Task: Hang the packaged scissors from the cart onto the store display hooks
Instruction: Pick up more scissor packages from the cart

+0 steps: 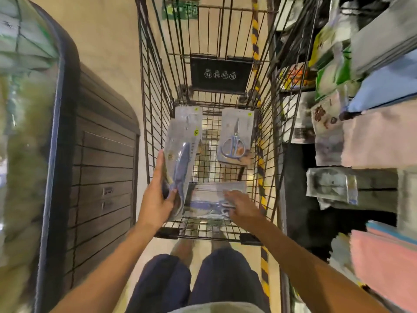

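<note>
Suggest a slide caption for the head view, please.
Left hand holds a scissors pack while right hand reaches another pack in the cart.

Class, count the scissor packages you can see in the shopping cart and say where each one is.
3. One long package is held in the left hand; one lies at the far right; one lies nearest, under the right hand. More may be stacked beneath.

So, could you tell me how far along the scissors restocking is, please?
Nothing visibly hung yet; no display hooks are clearly in view. In hand: the left hand grips a long clear-packaged pair of blue scissors, while the right hand reaches onto another flat pack on the black wire cart floor. Left: a third pack of round-handled scissors lies farther in.
</note>
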`<action>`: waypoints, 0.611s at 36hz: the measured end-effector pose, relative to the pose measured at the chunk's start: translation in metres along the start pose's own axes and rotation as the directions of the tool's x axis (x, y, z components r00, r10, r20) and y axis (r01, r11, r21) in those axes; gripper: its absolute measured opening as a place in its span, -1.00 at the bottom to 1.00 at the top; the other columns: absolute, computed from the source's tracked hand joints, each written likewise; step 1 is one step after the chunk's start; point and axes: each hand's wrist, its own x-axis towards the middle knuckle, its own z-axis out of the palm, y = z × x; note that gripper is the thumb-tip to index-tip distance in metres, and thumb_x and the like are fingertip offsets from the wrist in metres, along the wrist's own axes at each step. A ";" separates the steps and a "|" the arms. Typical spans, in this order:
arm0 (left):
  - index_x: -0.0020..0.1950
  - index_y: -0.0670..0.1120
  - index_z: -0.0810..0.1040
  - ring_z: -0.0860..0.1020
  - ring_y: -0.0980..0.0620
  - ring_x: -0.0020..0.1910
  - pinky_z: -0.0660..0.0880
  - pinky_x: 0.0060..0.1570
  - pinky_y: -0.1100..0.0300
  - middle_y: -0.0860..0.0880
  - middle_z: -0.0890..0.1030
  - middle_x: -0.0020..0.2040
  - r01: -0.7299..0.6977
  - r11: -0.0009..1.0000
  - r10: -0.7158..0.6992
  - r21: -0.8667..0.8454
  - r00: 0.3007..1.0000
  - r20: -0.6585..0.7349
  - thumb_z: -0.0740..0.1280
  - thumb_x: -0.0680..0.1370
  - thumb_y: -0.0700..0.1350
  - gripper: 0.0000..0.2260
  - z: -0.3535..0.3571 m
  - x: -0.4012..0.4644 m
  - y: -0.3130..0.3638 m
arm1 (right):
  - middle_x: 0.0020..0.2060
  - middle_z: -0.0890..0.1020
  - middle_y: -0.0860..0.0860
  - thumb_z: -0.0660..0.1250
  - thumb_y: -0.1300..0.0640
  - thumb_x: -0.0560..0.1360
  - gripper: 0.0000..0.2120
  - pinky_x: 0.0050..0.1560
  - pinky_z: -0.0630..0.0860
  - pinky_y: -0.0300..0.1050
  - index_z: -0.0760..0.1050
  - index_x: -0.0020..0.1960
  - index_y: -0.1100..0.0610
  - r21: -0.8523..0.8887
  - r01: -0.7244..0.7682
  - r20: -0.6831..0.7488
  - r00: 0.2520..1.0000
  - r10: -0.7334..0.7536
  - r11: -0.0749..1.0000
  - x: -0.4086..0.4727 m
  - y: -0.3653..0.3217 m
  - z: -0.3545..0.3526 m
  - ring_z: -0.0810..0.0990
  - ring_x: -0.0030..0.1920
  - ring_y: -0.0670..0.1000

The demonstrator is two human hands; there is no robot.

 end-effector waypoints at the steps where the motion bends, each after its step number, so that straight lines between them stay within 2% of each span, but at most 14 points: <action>1: 0.66 0.16 -0.11 0.39 0.65 0.11 0.39 0.13 0.54 0.64 0.23 0.30 -0.003 1.000 0.003 0.023 1.000 0.000 0.38 0.59 -0.28 -0.13 0.001 0.001 -0.003 | 0.45 0.39 0.06 0.31 0.24 0.52 -0.39 0.48 0.31 -0.03 0.30 0.54 0.02 -0.028 0.009 0.009 1.000 -0.009 1.000 0.005 0.005 0.008 0.32 0.49 0.13; 5: 0.65 0.18 -0.11 0.39 0.64 0.10 0.45 0.24 0.15 0.64 0.25 0.26 0.027 0.996 -0.028 0.083 0.999 0.017 0.39 0.58 -0.29 -0.12 0.006 -0.001 -0.013 | 0.48 0.39 0.16 0.42 0.26 0.43 -0.30 0.51 0.29 0.17 0.29 0.54 0.16 -0.169 0.168 -0.056 0.982 -0.180 0.971 0.030 0.021 0.041 0.35 0.48 0.19; 7: 0.62 0.29 -0.14 0.45 0.55 0.06 0.50 0.20 0.05 0.47 0.30 0.29 0.061 0.995 -0.065 0.080 0.997 0.045 0.38 0.58 -0.29 -0.08 0.008 -0.002 -0.017 | 0.49 0.38 0.11 0.51 0.19 0.39 -0.19 0.51 0.30 0.14 0.25 0.57 0.13 -0.237 0.199 -0.059 0.974 -0.219 0.951 0.040 0.021 0.053 0.33 0.50 0.14; 9: 0.60 0.35 -0.16 0.46 0.49 0.03 0.50 0.15 0.11 0.32 0.31 0.32 0.076 0.995 -0.081 0.070 0.995 0.060 0.38 0.58 -0.29 -0.07 0.010 -0.002 -0.024 | 0.48 0.39 0.05 0.56 0.12 0.37 -0.15 0.49 0.34 0.08 0.25 0.57 0.08 -0.279 0.190 -0.064 0.974 -0.216 0.941 0.046 0.017 0.060 0.36 0.48 0.09; 11: 0.60 0.36 -0.15 0.46 0.53 0.06 0.47 0.11 0.29 0.45 0.28 0.32 0.078 0.995 -0.082 0.055 0.993 0.079 0.37 0.58 -0.30 -0.07 0.012 -0.002 -0.034 | 0.45 0.44 0.04 0.57 0.09 0.36 -0.18 0.47 0.36 0.02 0.30 0.54 0.06 -0.337 0.171 -0.100 0.971 -0.215 0.926 0.051 0.017 0.068 0.40 0.45 0.07; 13: 0.60 0.34 -0.16 0.44 0.59 0.09 0.46 -0.01 0.52 0.63 0.23 0.23 0.075 0.996 -0.080 0.052 0.992 0.102 0.36 0.58 -0.31 -0.07 0.012 -0.002 -0.041 | 0.42 0.46 0.01 0.57 0.08 0.34 -0.20 0.45 0.37 -0.01 0.33 0.51 0.05 -0.369 0.144 -0.118 0.973 -0.200 0.918 0.054 0.018 0.072 0.43 0.41 0.05; 14: 0.60 0.34 -0.16 0.44 0.59 0.11 0.45 -0.04 0.56 0.66 0.21 0.22 0.071 0.996 -0.077 0.056 0.991 0.110 0.36 0.58 -0.32 -0.07 0.011 -0.002 -0.043 | 0.40 0.47 0.00 0.57 0.07 0.34 -0.21 0.43 0.39 -0.02 0.33 0.50 0.03 -0.395 0.127 -0.131 0.973 -0.192 0.910 0.057 0.019 0.074 0.44 0.39 0.04; 16: 0.58 0.38 -0.17 0.44 0.56 0.14 0.47 0.08 0.45 0.65 0.17 0.27 0.070 0.996 -0.076 0.059 0.991 0.114 0.36 0.58 -0.32 -0.06 0.010 -0.002 -0.041 | 0.35 0.51 -0.02 0.59 0.07 0.35 -0.24 0.37 0.45 -0.02 0.36 0.48 0.00 -0.429 0.088 -0.147 0.975 -0.166 0.899 0.061 0.016 0.074 0.48 0.32 0.03; 19: 0.57 0.40 -0.17 0.41 0.30 0.29 0.53 0.23 0.02 0.39 0.20 0.42 0.087 0.993 -0.095 0.074 0.990 0.108 0.36 0.58 -0.31 -0.06 0.010 0.000 -0.037 | 0.26 0.56 -0.01 0.58 0.14 0.37 -0.28 0.23 0.51 -0.04 0.39 0.46 -0.01 -0.485 0.080 -0.129 0.978 -0.161 0.871 0.067 0.009 0.069 0.53 0.22 0.04; 20: 0.58 0.40 -0.17 0.40 0.27 0.29 0.52 0.25 -0.02 0.36 0.21 0.41 0.090 0.993 -0.099 0.080 0.989 0.107 0.36 0.58 -0.31 -0.06 0.011 0.001 -0.037 | 0.26 0.57 -0.01 0.57 0.15 0.39 -0.29 0.21 0.52 -0.04 0.37 0.47 -0.01 -0.505 0.090 -0.106 0.981 -0.165 0.859 0.069 0.008 0.068 0.55 0.21 0.04; 22: 0.57 0.42 -0.16 0.44 0.36 0.19 0.51 0.25 0.04 0.47 0.21 0.33 0.090 0.993 -0.099 0.082 0.989 0.110 0.36 0.58 -0.31 -0.06 0.011 0.003 -0.039 | 0.25 0.60 -0.01 0.55 0.13 0.42 -0.31 0.21 0.55 -0.02 0.35 0.48 -0.02 -0.499 0.101 -0.076 0.984 -0.160 0.861 0.071 0.008 0.066 0.59 0.19 0.03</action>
